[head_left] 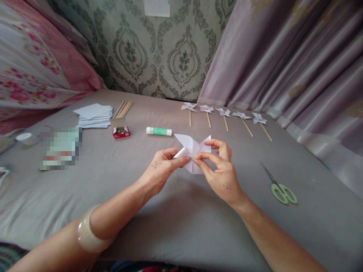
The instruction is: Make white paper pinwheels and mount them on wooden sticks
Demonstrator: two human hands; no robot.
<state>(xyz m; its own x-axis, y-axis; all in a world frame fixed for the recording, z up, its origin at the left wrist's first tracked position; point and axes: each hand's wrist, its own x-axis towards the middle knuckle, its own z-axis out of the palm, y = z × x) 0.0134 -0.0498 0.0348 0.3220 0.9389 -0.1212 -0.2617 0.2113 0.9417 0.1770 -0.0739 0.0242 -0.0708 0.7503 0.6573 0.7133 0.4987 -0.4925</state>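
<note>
Paper pinwheel (192,151) pinched by left hand (161,170) and right hand (219,170) | grey bedsheet (170,219) | damask wallpaper (159,53), mauve curtain (283,56)

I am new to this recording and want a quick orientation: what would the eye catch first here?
First, the two hands at the centre: the left hand and right hand pinch a white paper pinwheel above the grey sheet. Behind, five finished pinwheels on sticks lie in a row. Green scissors lie at the right.
</note>
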